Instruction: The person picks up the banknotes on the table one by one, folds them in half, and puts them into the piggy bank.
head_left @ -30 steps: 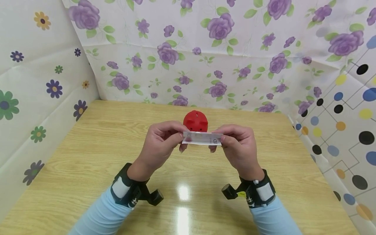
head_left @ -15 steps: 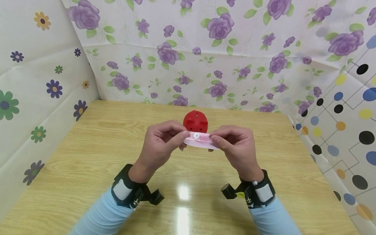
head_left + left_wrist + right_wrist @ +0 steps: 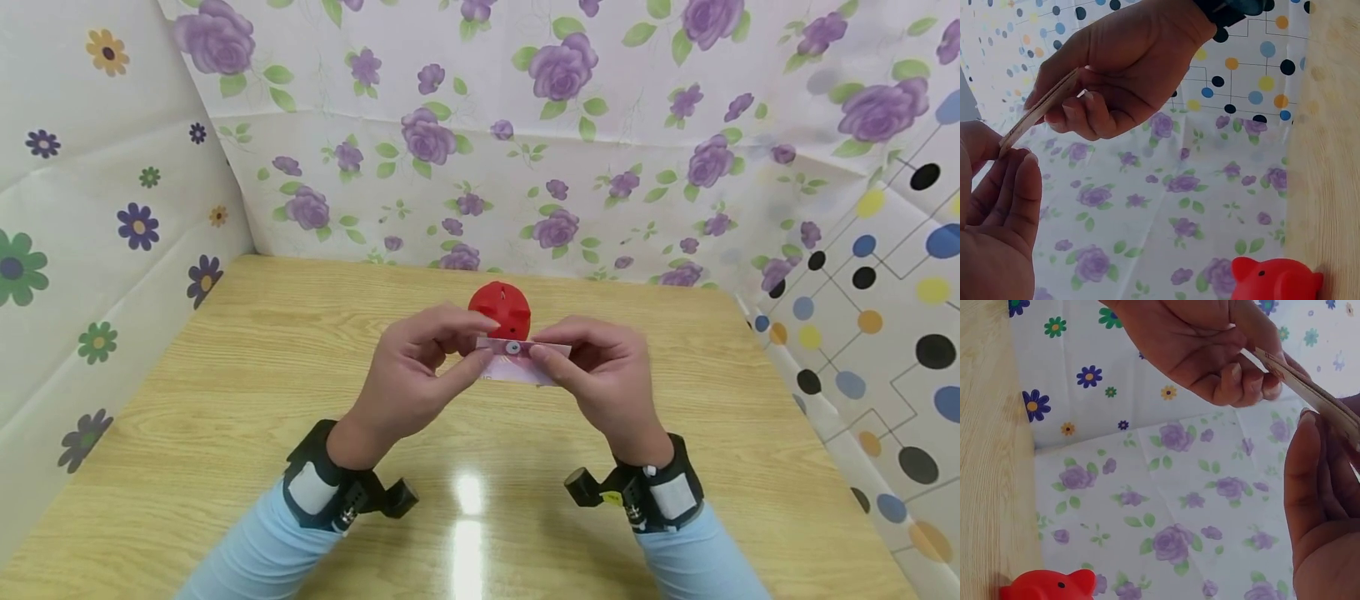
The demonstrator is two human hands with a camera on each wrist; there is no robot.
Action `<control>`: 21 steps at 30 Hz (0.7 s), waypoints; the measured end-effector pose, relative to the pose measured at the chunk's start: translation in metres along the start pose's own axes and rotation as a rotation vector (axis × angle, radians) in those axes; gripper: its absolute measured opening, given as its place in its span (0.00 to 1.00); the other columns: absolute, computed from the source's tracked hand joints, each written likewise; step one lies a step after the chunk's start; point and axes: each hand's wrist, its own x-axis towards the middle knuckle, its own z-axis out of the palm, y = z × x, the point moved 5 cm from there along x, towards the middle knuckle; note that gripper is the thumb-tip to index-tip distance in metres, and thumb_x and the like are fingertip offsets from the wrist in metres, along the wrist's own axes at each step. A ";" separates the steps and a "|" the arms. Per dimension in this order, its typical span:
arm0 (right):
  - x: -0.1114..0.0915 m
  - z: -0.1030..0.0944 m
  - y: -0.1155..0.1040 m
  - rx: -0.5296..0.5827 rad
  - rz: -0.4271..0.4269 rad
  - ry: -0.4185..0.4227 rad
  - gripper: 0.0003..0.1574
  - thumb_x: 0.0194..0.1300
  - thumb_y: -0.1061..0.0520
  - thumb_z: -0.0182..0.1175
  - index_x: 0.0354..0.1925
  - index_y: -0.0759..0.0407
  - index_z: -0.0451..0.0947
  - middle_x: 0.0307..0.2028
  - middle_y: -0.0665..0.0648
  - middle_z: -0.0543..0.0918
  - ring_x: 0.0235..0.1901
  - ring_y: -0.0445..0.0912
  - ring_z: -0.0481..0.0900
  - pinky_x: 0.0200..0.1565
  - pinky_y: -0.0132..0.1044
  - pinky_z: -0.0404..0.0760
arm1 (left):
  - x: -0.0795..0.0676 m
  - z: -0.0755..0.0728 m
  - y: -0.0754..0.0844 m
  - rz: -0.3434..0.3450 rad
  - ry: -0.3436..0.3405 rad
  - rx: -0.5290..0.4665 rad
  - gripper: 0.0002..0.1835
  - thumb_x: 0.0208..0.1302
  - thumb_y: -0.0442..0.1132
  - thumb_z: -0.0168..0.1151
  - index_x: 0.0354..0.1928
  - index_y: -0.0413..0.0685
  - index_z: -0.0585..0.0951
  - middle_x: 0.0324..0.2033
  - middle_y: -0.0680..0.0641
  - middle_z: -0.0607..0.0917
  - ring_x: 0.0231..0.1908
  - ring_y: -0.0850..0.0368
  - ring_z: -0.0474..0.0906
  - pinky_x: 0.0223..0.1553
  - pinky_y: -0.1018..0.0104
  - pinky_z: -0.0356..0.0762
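A folded pink banknote (image 3: pixel 517 372) is stretched between the two hands above the table, and a round white-and-blue mark shows on its folded strip. My left hand (image 3: pixel 408 371) holds the left end, thumb on the near face and index finger arched above the edge. At the right part, my right hand (image 3: pixel 613 379) pinches the note between thumb and fingers. In the right wrist view the banknote (image 3: pixel 1310 394) is seen edge-on in layers. Just beyond the hands stands a red piggy bank (image 3: pixel 498 302) with a slot on top, its lower front partly hidden by the note and fingers.
The wooden table (image 3: pixel 300 333) is bounded by a floral sheet (image 3: pixel 480 192) at the back. A flower-patterned sheet (image 3: pixel 97 275) hangs on the left and a dotted sheet (image 3: pixel 885 350) on the right. Both wrists wear black camera straps.
The note has turned from its pale numbered face to a pink face with the round mark. The left index finger has lifted from the edge, and the right thumb has shifted inward.
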 end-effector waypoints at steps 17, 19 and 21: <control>0.004 0.026 -0.017 -0.119 -0.203 -0.083 0.16 0.65 0.55 0.62 0.33 0.70 0.79 0.28 0.59 0.80 0.23 0.44 0.74 0.23 0.28 0.74 | -0.003 0.014 0.004 0.046 0.015 0.063 0.10 0.64 0.35 0.61 0.33 0.31 0.79 0.26 0.43 0.79 0.23 0.56 0.72 0.20 0.69 0.71; 0.004 0.028 -0.019 -0.119 -0.220 -0.087 0.15 0.65 0.56 0.61 0.33 0.70 0.78 0.27 0.59 0.80 0.23 0.45 0.74 0.25 0.29 0.75 | -0.001 0.014 0.006 0.088 0.015 0.050 0.13 0.65 0.37 0.61 0.32 0.30 0.79 0.26 0.42 0.80 0.24 0.55 0.73 0.21 0.69 0.72; 0.004 0.029 -0.020 -0.124 -0.233 -0.090 0.15 0.66 0.56 0.60 0.32 0.70 0.78 0.27 0.58 0.80 0.23 0.44 0.73 0.25 0.29 0.74 | -0.001 0.014 0.008 0.118 0.015 0.036 0.14 0.65 0.38 0.61 0.31 0.29 0.79 0.26 0.42 0.80 0.25 0.54 0.73 0.22 0.69 0.72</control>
